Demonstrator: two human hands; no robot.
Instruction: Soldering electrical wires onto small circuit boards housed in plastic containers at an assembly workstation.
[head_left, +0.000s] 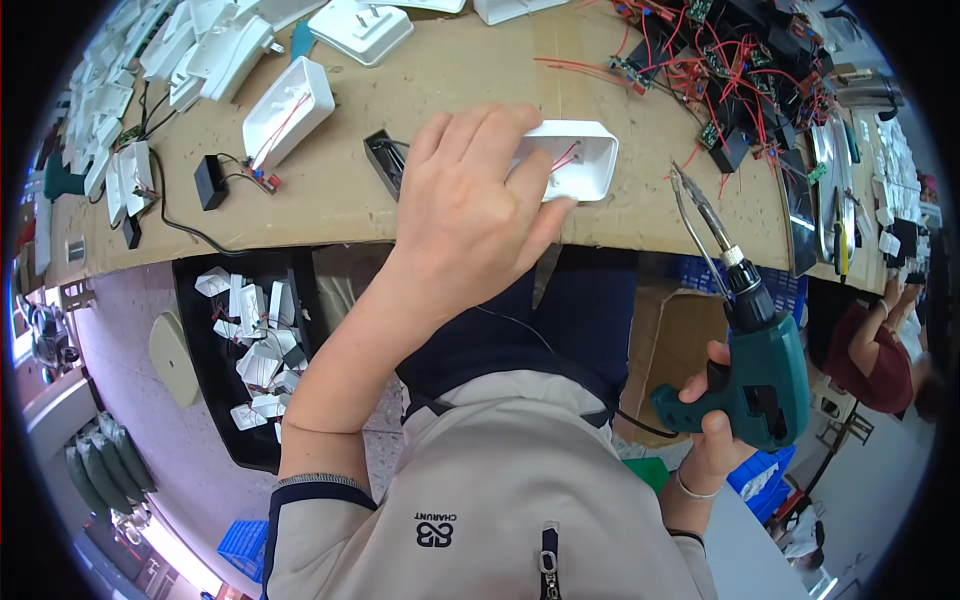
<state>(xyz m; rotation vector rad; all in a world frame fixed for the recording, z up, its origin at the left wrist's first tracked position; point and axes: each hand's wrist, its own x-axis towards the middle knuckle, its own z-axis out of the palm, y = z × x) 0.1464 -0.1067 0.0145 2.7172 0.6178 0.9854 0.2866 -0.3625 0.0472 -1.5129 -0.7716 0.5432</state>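
Note:
My left hand (465, 200) is curled over a white plastic casing (594, 165) near the table's front edge and grips its left end. The casing lies with its hollow side up, and short red wires show inside. In my right hand (712, 435) is a green soldering gun (770, 385), held by its handle. Its long metal tip and a thin feed tube beside it point up toward the table, to the right of the casing and apart from it. A small open black box (382, 160) sits just left of my left hand, partly hidden by it.
Another white casing with red wires (290, 110) lies at left, near a black block (210, 183). White casings (200, 50) crowd the far left. Circuit boards with red wires (735, 75) pile at far right. Below left is a black crate (210, 350); another person (875, 350) sits at right.

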